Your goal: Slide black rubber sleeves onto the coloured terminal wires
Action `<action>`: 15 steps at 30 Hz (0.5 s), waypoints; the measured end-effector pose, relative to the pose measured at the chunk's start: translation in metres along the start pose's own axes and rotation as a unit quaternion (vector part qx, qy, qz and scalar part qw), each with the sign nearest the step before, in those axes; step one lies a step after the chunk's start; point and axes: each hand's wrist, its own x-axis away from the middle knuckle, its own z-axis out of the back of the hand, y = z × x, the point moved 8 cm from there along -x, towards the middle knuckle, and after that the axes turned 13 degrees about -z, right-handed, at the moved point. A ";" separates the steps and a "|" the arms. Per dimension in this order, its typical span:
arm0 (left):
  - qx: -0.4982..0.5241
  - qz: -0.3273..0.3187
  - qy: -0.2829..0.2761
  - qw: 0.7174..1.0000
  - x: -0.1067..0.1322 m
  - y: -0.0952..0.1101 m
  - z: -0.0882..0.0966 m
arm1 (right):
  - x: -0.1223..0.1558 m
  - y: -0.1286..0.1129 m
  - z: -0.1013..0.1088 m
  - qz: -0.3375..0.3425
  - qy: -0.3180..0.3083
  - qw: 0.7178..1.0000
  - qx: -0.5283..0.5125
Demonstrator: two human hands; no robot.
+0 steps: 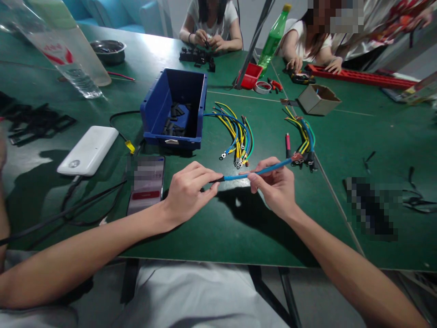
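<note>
A thick blue wire (273, 168) stretches between my two hands above the green table. My left hand (193, 189) pinches its left end, where a short black sleeve (218, 179) covers the tip. Around the middle of the wire the fingers of my right hand (275, 187) are closed. Its far right end shows bare copper strands. Beyond my hands lies a bundle of yellow, blue and green wires (239, 132) with ring terminals. A second wire bundle (303, 132) rests behind the copper end. The blue bin (146, 120) holds several black sleeves (175, 120).
Left of my hands are a phone (146, 182), a white power bank (88, 150) and black cables. Plastic bottles (75, 59) stand at the back left. A cardboard box (319, 99), a red bin (250, 75) and a green bottle (275, 41) stand farther back. Two people work across the table.
</note>
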 end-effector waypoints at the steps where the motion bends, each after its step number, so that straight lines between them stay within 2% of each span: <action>1: -0.004 -0.006 0.002 1.000 0.000 0.001 0.000 | 0.000 0.001 0.000 -0.006 0.001 1.000 -0.002; 10: 0.020 0.019 -0.017 0.999 0.002 -0.002 -0.004 | -0.001 0.001 -0.003 -0.010 -0.022 1.000 -0.005; 15: 0.012 -0.003 -0.009 1.000 0.001 0.001 -0.004 | -0.002 0.007 -0.001 -0.030 -0.018 0.999 0.000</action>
